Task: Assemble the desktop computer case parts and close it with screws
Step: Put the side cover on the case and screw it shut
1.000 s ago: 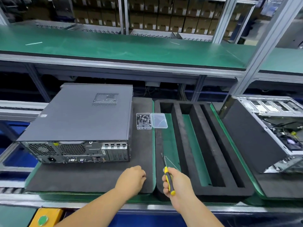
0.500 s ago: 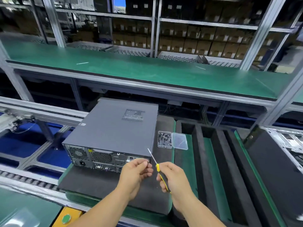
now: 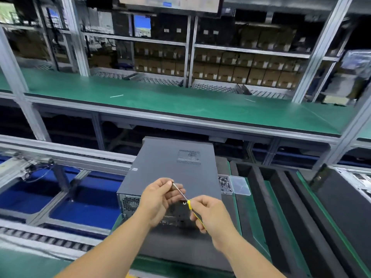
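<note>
A worker's right hand (image 3: 212, 214) holds a yellow-handled screwdriver (image 3: 186, 201) in a closed grip, while the left hand (image 3: 158, 199) pinches its metal tip, above a closed grey metal computer case (image 3: 172, 173) lying on dark foam; beyond, a clear plastic screw box (image 3: 225, 184).

Grey computer case (image 3: 168, 173) (mesh-patterned vent); yellow-handled screwdriver (image 3: 189, 203); green shelf (image 3: 180, 101).
</note>
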